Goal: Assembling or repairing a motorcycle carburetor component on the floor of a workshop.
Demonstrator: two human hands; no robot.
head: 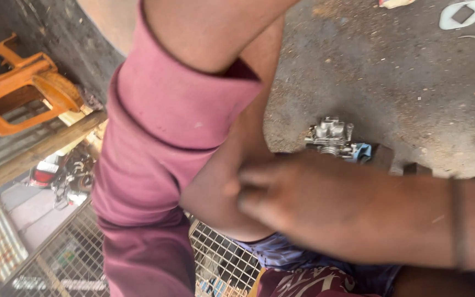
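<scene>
My right hand (303,203) comes in from the right with a thin dark band around its wrist. Its fingertips rest flat against the elbow of my left arm (221,181) and hold nothing. The left arm is bent, with a maroon sleeve (160,121) pushed up above the elbow, and the forearm runs up out of the top of the picture, so my left hand is not visible. Just beyond my right hand, a small silver cast-metal engine part (330,137) lies on the dark gritty ground next to a scrap of blue cloth (362,152).
An orange metal tool frame (23,88) sits at the upper left beside a wooden beam (34,154). White wire mesh (221,264) runs along the bottom. A white flat ring-shaped piece (462,14) lies on the ground at the top right.
</scene>
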